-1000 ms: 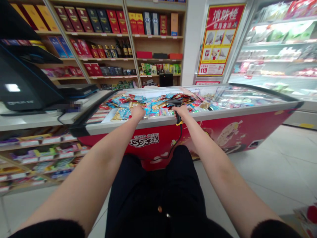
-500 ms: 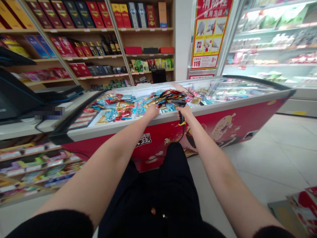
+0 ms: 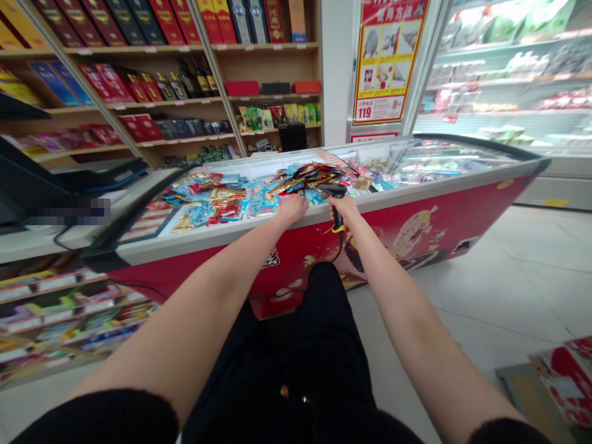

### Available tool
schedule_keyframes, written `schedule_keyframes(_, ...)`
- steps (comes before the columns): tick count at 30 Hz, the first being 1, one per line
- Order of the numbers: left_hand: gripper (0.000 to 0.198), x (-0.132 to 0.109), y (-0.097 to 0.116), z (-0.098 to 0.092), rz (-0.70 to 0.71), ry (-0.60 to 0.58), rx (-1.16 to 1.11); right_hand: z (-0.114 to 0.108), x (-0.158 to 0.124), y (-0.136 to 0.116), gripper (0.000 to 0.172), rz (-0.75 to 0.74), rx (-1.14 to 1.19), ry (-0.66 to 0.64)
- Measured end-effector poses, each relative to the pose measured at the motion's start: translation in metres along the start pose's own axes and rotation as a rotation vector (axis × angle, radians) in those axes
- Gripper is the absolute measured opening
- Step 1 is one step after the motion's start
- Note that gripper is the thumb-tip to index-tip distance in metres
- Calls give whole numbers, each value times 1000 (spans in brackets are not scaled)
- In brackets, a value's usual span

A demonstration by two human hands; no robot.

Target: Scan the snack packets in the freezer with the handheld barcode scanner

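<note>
A black handheld barcode scanner with a yellow band sits in my right hand, its head pointing left over the chest freezer's front rim. A thin black cord hangs from its base down the red front. My left hand lies at the rim, fingers on a heap of shiny foil snack packets. I cannot tell whether those fingers hold a packet. The two hands are close together, and the scanner's tip reaches toward the left hand.
Behind the freezer stand wooden shelves of boxed liquor, beside a red and yellow poster. A lit refrigerated case runs along the right. A counter with a dark screen lies left, and red packaging sits on the tiled floor at lower right.
My left hand has slid right along the rim, closer to the scanner. The whole scene has shifted left and up in view. The scanner stays in my right hand.
</note>
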State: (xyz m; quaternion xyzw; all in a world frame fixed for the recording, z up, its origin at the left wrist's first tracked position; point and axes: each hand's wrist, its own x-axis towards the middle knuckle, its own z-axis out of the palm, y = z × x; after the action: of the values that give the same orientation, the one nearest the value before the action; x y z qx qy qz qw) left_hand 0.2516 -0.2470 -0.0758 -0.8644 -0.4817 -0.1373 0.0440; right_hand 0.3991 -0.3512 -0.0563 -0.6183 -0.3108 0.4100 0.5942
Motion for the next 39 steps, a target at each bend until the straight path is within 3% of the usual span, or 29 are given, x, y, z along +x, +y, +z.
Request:
schedule_keyframes(5, 41, -5, -19, 1, 72, 56, 3, 12, -4, -4, 24, 6, -17, -15)
schedule_keyframes(10, 43, -26, -54, -15, 114, 130, -31, 26, -7, -6, 24, -3, -48, -34)
schedule_keyframes(14, 40, -47, -84, -31, -133, 174, -49, 38, -13, -8, 24, -10, -64, -59)
schedule_keyframes(18, 42, -52, -104, -35, -383, 165, -89, 49, -20, -11, 25, -11, -72, -75)
schedule_keyframes(20, 43, -48, -107, -33, -430, 117, -108, 53, -23, -11, 25, -14, -84, -85)
schedule_keyframes(23, 63, -37, -106, -27, -462, 14, -120, 57, -24, -9, 26, -21, -105, -99)
schedule_keyframes(27, 81, -19, -99, -23, -401, -67, -109, 57, -21, -5, 28, -36, -146, -107)
schedule_keyframes(31, 80, -3, -95, -25, -341, -112, -61, 56, -17, -2, 29, -54, -162, -110)
schedule_keyframes(39, 70, 4, -97, -20, -406, -181, -36, 60, -22, -2, 26, -41, -168, -101)
